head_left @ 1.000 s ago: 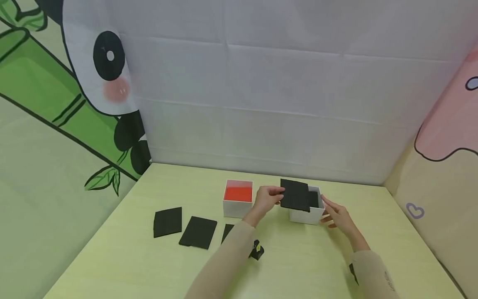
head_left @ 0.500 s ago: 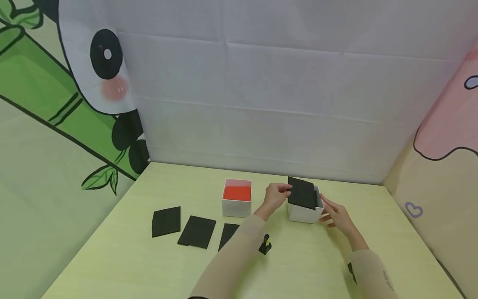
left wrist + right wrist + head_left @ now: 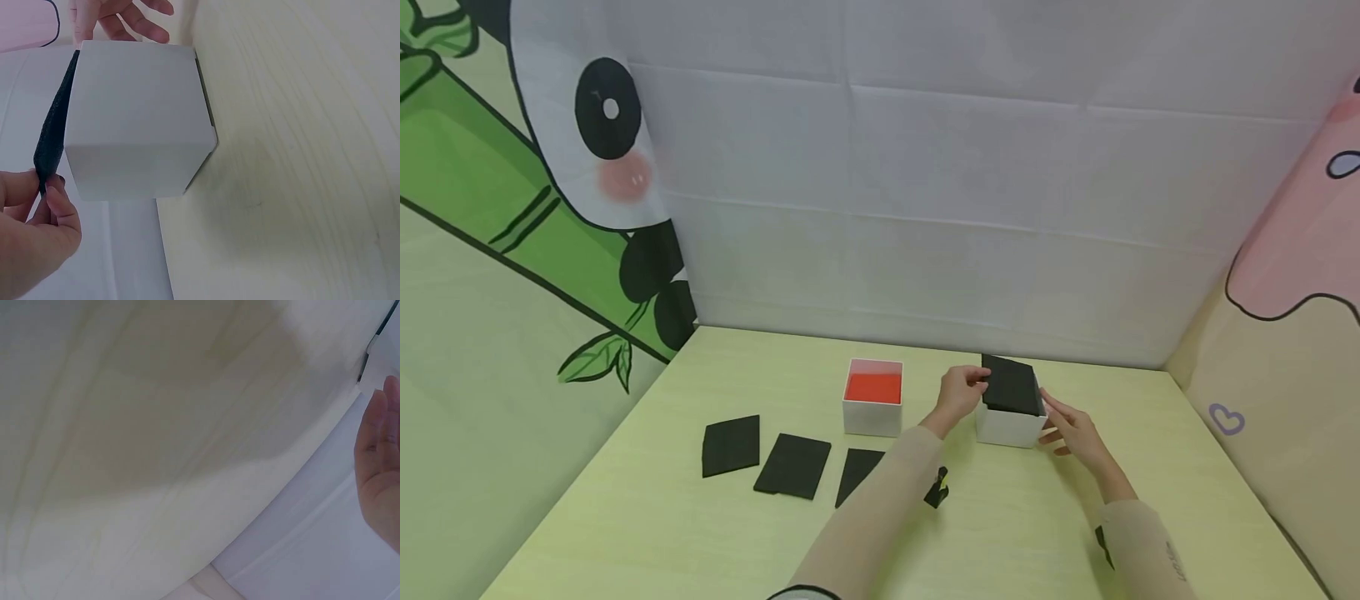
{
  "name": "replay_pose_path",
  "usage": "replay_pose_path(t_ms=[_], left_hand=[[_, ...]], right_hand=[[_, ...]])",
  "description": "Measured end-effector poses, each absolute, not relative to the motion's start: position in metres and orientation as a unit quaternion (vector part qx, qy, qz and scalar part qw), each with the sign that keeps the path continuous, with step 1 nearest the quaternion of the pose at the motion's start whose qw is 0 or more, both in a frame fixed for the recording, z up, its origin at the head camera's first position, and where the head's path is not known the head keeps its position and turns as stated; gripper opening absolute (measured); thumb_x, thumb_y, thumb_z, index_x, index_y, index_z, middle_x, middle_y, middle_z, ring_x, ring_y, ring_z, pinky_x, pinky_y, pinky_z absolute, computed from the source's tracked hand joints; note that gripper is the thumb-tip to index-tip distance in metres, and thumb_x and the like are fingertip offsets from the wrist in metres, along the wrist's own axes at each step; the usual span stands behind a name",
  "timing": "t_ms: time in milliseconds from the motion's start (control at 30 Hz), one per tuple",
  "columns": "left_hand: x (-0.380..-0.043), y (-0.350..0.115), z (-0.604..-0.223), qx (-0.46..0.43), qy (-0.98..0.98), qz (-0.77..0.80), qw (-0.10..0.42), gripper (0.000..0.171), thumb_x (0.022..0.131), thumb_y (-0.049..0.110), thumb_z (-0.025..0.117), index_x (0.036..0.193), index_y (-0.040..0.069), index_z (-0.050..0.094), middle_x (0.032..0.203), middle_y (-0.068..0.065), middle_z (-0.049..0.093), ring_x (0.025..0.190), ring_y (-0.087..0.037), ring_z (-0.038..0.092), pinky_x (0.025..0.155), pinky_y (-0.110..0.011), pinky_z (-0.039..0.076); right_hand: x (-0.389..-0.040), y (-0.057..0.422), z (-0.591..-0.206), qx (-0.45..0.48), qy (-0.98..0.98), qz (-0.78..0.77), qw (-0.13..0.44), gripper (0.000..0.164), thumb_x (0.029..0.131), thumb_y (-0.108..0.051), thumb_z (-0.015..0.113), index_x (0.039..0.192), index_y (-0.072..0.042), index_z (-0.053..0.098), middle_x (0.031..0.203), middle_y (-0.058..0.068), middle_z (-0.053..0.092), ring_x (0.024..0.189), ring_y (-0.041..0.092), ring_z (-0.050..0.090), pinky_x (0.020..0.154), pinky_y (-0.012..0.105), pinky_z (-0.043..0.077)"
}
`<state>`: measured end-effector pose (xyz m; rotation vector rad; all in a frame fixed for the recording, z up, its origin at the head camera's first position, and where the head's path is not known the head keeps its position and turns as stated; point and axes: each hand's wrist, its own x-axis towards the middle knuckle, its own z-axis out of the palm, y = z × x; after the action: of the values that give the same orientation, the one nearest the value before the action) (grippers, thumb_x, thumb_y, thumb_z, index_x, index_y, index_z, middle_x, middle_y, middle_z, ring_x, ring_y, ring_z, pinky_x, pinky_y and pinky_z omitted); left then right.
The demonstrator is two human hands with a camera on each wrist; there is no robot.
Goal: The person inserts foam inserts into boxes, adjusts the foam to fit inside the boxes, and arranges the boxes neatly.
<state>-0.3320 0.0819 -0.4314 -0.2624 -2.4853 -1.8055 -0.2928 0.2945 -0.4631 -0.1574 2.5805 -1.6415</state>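
My left hand (image 3: pixel 959 392) pinches the left edge of a thin black square sheet (image 3: pixel 1011 385) between thumb and fingers. The sheet lies over the open top of a white box (image 3: pixel 1009 428) at the right; in the left wrist view it tilts, its near end lifted off the rim of the box (image 3: pixel 134 100). My right hand (image 3: pixel 1077 429) touches the box's right side with fairly straight fingers. In the right wrist view that hand (image 3: pixel 381 462) shows only at the right edge, beside a sliver of the box. The inside of the box is hidden by the sheet.
Left of it stands a second white box (image 3: pixel 872 419) with a red layer inside. Flat black sheets lie on the table: one far left (image 3: pixel 731 446), another beside it (image 3: pixel 793 465), a third (image 3: pixel 856 475) partly behind the left sleeve. A white cloth wall (image 3: pixel 865 208) rises behind.
My left hand has moved right with the black sheet, bringing it over the right box's opening and lowering it. The right hand stays at the box's side.
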Motion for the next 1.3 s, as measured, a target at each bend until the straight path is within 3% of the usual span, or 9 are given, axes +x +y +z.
replay_pose_path(t_ms=[567,733,800,900,1033,1300], left_hand=[[-0.3361,0.0852,-0.437,-0.117,-0.829,-0.547,0.001,0.021,0.083,-0.006,0.055,0.099,0.003,0.067,0.084,-0.002,0.062,0.069,-0.008,0.048,0.058,-0.018,0.04],[-0.3356,0.0843,-0.4381,-0.138,-0.846,-0.515,-0.002,0.022,0.085,-0.002,0.055,0.101,0.006,0.066,0.091,-0.002,0.062,0.071,-0.009,0.051,0.059,-0.019,0.041],[-0.3358,0.0838,-0.4392,-0.156,-0.859,-0.488,0.001,0.022,0.086,0.0,0.054,0.103,0.007,0.066,0.097,-0.002,0.063,0.073,-0.011,0.053,0.061,-0.02,0.042],[-0.3361,0.083,-0.4406,-0.191,-0.885,-0.424,0.028,0.021,0.086,0.002,0.057,0.102,0.009,0.068,0.103,-0.003,0.062,0.088,-0.016,0.055,0.073,-0.022,0.042],[-0.3369,0.0838,-0.442,-0.216,-0.909,-0.35,0.063,0.018,0.084,0.006,0.061,0.097,0.012,0.07,0.108,-0.005,0.059,0.105,-0.022,0.049,0.086,-0.026,0.037],[-0.3345,0.085,-0.4394,-0.206,-0.939,-0.264,0.077,0.016,0.086,0.018,0.061,0.098,0.021,0.071,0.123,0.0,0.047,0.108,-0.019,0.042,0.08,-0.027,0.039]], right_hand=[[-0.2939,0.2922,-0.4619,-0.046,0.839,-0.54,0.043,0.048,0.097,-0.027,0.039,0.139,-0.007,0.028,0.089,0.021,0.055,0.078,0.036,0.061,0.058,0.042,0.048],[-0.2944,0.2928,-0.4632,-0.047,0.841,-0.537,0.045,0.048,0.097,-0.028,0.039,0.139,-0.007,0.028,0.089,0.021,0.053,0.078,0.035,0.061,0.058,0.042,0.049],[-0.2937,0.2929,-0.4625,-0.047,0.841,-0.537,0.046,0.048,0.097,-0.027,0.039,0.139,-0.007,0.027,0.088,0.021,0.053,0.078,0.034,0.061,0.057,0.042,0.048],[-0.2935,0.2926,-0.4628,-0.042,0.842,-0.535,0.047,0.049,0.097,-0.028,0.038,0.14,-0.007,0.027,0.088,0.02,0.054,0.078,0.034,0.061,0.058,0.042,0.049],[-0.2942,0.2933,-0.4645,-0.047,0.841,-0.538,0.042,0.051,0.096,-0.031,0.04,0.139,-0.007,0.028,0.089,0.021,0.056,0.078,0.034,0.062,0.058,0.041,0.049],[-0.292,0.2963,-0.4659,-0.094,0.826,-0.555,0.029,0.05,0.094,-0.037,0.041,0.138,-0.015,0.033,0.081,0.011,0.057,0.069,0.021,0.063,0.052,0.036,0.048]])
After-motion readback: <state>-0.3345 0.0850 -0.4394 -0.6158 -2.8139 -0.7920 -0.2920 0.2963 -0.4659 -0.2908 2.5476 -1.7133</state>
